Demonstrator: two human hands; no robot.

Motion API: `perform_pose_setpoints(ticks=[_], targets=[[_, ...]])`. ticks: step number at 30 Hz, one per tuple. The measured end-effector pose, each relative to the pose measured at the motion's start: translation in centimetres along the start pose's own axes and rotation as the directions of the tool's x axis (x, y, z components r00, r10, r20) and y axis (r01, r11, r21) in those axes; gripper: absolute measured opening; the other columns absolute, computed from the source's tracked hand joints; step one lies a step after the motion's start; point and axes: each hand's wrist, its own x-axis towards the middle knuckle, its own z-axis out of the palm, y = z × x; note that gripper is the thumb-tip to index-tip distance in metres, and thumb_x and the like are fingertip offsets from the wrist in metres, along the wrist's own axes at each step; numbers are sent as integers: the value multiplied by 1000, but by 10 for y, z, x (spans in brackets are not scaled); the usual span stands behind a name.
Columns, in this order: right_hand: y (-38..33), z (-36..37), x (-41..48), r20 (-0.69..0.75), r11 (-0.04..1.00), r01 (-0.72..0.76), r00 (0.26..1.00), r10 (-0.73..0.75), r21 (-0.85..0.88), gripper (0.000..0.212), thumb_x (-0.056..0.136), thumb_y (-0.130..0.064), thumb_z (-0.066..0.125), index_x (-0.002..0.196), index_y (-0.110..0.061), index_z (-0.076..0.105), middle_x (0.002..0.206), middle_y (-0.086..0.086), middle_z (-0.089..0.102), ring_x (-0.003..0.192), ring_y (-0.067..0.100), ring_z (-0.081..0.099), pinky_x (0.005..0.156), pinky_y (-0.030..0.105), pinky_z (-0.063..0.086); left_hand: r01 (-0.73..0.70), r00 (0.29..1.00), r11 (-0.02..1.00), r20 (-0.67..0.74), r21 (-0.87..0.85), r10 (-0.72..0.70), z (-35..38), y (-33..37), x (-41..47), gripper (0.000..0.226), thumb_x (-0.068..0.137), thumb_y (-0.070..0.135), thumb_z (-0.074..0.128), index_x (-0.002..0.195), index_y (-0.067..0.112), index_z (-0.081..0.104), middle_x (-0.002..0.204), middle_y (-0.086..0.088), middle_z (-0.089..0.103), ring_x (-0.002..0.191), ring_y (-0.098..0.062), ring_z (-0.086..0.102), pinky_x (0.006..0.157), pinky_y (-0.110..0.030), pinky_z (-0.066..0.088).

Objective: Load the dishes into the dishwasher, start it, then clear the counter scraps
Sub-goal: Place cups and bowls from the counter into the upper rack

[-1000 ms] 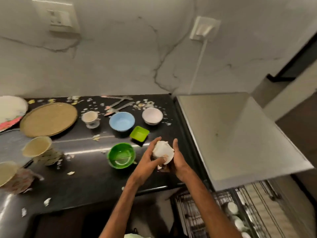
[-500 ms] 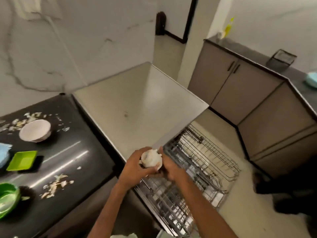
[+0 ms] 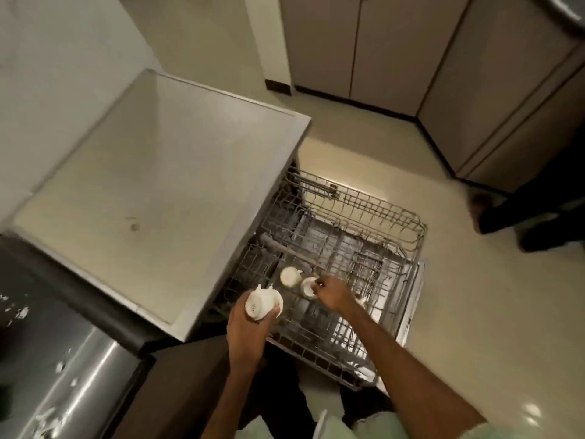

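Dishwasher (image 3: 164,185) fills the centre, its wire rack (image 3: 380,213) drawn out at 4 o'clock. Left hand (image 3: 245,331), 6 o'clock, grasps an inverted white cup (image 3: 262,304) over the rack's near-left edge. Right hand (image 3: 332,294) meets a racked cup (image 3: 307,288); grip cannot be determined. A second racked cup (image 3: 290,276) stands at its 10 o'clock.

Home kitchen: open dishwasher with pulled-out wire rack (image 3: 364,248) holding cups (image 3: 289,276), dark tabletop (image 3: 63,359) with scraps, beige cabinets (image 3: 380,49), tiled floor (image 3: 474,312).
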Motion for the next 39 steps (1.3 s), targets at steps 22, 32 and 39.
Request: perform_pose_setpoints(ticks=[22,32,39], targets=[[-2,105,103,233,816,215,967,-101,-537,76,100,-20,46,159,-16,-3,165,-3,-17,152,19,-13,120,49,16,-8,996,987,89,161,-6,102,-78,192,73,61,17,91,126,20,58,116,-5,68,105,-28,63,89,-41,53],[-2,100,102,233,799,220,967,-102,-560,78,100,-18,47,159,-18,-4,164,-5,-20,152,17,-13,121,48,14,-125,963,975,258,184,75,111,-95,213,72,57,6,90,122,13,61,114,-3,66,102,-21,59,84,-34,48],[-3,100,98,222,786,212,970,-97,-581,77,100,-16,45,159,-18,-6,163,-5,-23,152,17,-15,122,49,5,-225,946,939,290,259,147,118,-104,222,70,51,0,87,116,15,64,110,-3,67,100,-23,61,80,-30,46]])
